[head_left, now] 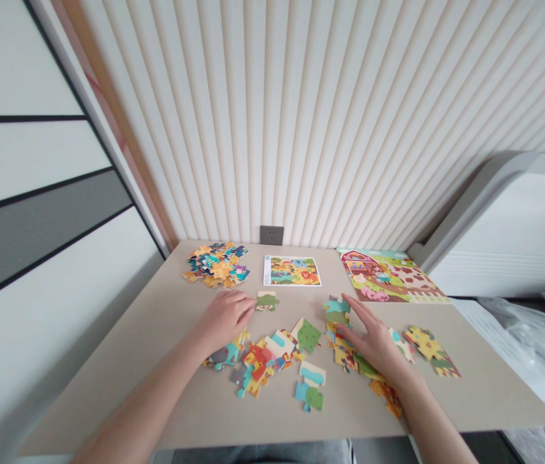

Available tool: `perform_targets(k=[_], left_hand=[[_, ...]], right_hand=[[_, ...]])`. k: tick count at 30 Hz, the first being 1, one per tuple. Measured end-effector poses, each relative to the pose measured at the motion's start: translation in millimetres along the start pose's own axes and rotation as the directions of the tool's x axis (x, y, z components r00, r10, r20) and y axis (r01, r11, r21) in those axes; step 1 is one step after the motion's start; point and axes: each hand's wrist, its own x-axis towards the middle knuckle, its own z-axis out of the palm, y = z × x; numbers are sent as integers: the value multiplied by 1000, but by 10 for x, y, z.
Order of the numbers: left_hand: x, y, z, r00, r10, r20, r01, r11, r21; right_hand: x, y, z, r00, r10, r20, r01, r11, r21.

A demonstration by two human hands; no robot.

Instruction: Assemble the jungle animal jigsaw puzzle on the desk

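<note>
My left hand [226,317] is closed, its curled fingertips at the left edge of a green and cream puzzle piece [267,301]. Below that hand lie a grey and yellow puzzle piece [226,354] and a jumbled heap of colourful pieces [260,361]. My right hand [371,335] has thumb and fingers spread. Its fingers rest along a strip of puzzle pieces [337,312] that look joined. More pieces, orange ones [387,393] among them, are partly covered by my right forearm.
A picture card with animals [292,271] lies at the back middle. To its left is a pile of blue and orange pieces [217,264]; to its right, a farm picture [388,276]. Loose pieces [429,345] lie right, others [311,385] near the front. A ribbed wall stands behind.
</note>
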Motion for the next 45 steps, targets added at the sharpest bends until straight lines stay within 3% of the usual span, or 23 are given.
perform_targets(k=[9,33,39,45], left_hand=[[-2,39,7,999,0,52,2,1000,-25],[-1,11,64,999,23,48,-19,997,-81],[-6,9,52,999,12,43,-7,995,-101],[-14,-20,76,998,10,60,-5,996,-84]], right_hand=[[-8,-41,-27,1000,30,4,-30,1000,-3],[-38,-56,6,999,18,36,-17,1000,-15],[-48,-52,16,999,32,-27,-33,999,-28],[113,28,-69,999,31,7,-31,999,-34]])
